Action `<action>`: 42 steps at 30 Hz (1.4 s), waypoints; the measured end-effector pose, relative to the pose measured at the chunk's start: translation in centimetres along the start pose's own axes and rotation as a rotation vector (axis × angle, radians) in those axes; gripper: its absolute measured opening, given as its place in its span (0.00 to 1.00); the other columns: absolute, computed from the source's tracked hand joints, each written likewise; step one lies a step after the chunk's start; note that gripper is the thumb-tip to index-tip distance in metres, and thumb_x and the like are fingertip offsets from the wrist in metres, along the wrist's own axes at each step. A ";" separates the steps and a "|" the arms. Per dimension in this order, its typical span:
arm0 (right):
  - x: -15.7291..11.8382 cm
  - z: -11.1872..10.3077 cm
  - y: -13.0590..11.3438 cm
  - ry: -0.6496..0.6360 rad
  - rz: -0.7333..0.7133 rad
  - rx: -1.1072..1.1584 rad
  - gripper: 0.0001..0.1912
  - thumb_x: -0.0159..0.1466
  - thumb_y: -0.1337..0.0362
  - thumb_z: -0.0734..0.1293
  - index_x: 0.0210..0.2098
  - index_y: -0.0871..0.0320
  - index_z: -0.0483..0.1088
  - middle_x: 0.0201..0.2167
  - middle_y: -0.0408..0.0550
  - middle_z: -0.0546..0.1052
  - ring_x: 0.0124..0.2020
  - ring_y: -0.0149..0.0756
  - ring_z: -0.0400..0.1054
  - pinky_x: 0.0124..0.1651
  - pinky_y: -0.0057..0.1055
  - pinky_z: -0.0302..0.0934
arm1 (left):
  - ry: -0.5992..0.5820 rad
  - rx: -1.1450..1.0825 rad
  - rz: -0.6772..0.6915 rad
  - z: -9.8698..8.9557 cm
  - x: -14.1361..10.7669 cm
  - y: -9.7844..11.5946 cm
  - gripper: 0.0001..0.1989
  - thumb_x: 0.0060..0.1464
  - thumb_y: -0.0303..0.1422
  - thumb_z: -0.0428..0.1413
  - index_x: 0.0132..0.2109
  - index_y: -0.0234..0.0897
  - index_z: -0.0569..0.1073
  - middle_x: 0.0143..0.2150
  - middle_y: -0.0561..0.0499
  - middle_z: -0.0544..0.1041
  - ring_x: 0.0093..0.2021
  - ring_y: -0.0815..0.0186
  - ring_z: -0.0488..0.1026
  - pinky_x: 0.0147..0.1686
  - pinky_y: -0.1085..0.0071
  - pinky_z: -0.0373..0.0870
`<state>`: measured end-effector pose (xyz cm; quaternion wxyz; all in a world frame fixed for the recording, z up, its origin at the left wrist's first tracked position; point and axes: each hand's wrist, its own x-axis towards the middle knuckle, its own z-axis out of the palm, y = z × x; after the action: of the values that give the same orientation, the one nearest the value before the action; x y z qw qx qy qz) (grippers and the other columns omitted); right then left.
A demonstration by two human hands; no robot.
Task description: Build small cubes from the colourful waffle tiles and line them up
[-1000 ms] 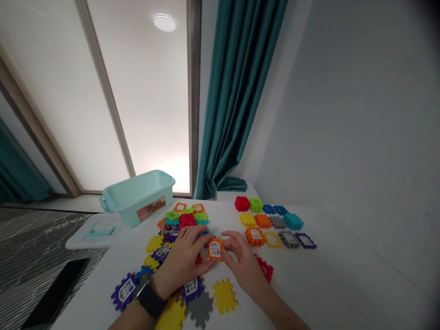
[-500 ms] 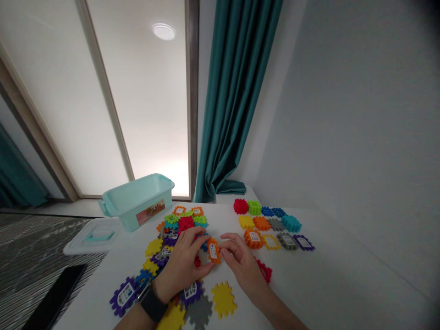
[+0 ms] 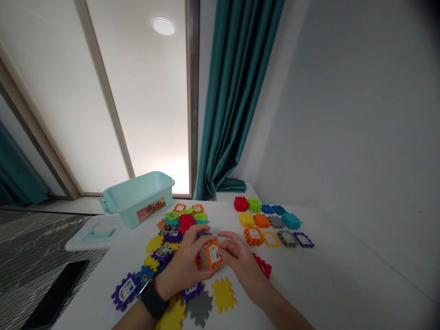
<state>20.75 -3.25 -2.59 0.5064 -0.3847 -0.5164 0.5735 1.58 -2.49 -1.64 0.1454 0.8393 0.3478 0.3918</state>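
Between my hands is an orange notched building tile [image 3: 213, 254] with a white window insert, tilted above the white table. My left hand [image 3: 189, 259], below a black watch, curves around its left side with thumb and fingers. At the tile's right edge, my right hand [image 3: 240, 266] pinches with thumb and index finger. A blue piece shows partly behind my left fingers. In front of my hands lie a yellow tile [image 3: 223, 294], a grey tile [image 3: 200, 308] and a purple window tile [image 3: 191, 292], partly covered. Right of my right hand is a red frame piece [image 3: 262, 266], partly hidden.
Sorted tile stacks stand in rows at the right, including a red stack [image 3: 241, 204] and a turquoise stack [image 3: 291, 221]. Mixed pieces, with a red block [image 3: 186, 223], spread left. A mint bin [image 3: 147, 211], its lid [image 3: 76, 238] and a phone [image 3: 57, 295] are further left.
My right hand has moved slightly left and closer to my left hand. The orange tile has come in against the left hand's grasp and now looks thicker.
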 end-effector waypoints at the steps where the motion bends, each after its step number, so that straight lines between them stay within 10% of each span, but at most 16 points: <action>1: 0.1 -0.2 0.2 0.021 -0.012 -0.013 0.24 0.58 0.51 0.74 0.49 0.53 0.69 0.26 0.37 0.71 0.28 0.33 0.68 0.35 0.30 0.63 | 0.006 0.006 0.001 0.0 0.0 -0.2 0.31 0.49 0.29 0.68 0.59 0.44 0.69 0.62 0.40 0.64 0.63 0.49 0.66 0.60 0.51 0.70; 15: -0.2 -1.2 0.6 0.225 -0.297 -0.551 0.12 0.65 0.60 0.68 0.47 0.55 0.71 0.32 0.44 0.76 0.38 0.41 0.73 0.45 0.37 0.66 | 0.062 0.197 0.045 -0.3 -0.1 -1.3 0.24 0.51 0.32 0.67 0.55 0.42 0.72 0.58 0.41 0.69 0.58 0.50 0.69 0.57 0.50 0.71; 25: -0.5 -1.9 -0.2 0.085 -0.606 -0.812 0.23 0.64 0.69 0.66 0.58 0.50 0.68 0.56 0.53 0.74 0.57 0.45 0.69 0.61 0.45 0.66 | 0.125 0.142 0.002 0.0 0.0 -2.7 0.21 0.59 0.37 0.64 0.57 0.44 0.71 0.58 0.41 0.68 0.58 0.50 0.69 0.57 0.50 0.72; 42: 0.2 -3.1 0.1 0.034 -0.785 -0.962 0.14 0.69 0.71 0.64 0.51 0.50 0.72 0.52 0.50 0.78 0.54 0.43 0.72 0.57 0.47 0.69 | 0.079 0.069 -0.019 -0.3 0.2 -2.3 0.23 0.57 0.31 0.64 0.58 0.43 0.69 0.58 0.42 0.68 0.59 0.52 0.68 0.58 0.52 0.70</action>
<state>23.72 -2.44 -3.26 0.4574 -0.3602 -0.8120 0.0414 0.40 -0.71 -2.52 0.1064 0.8243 0.3745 0.4111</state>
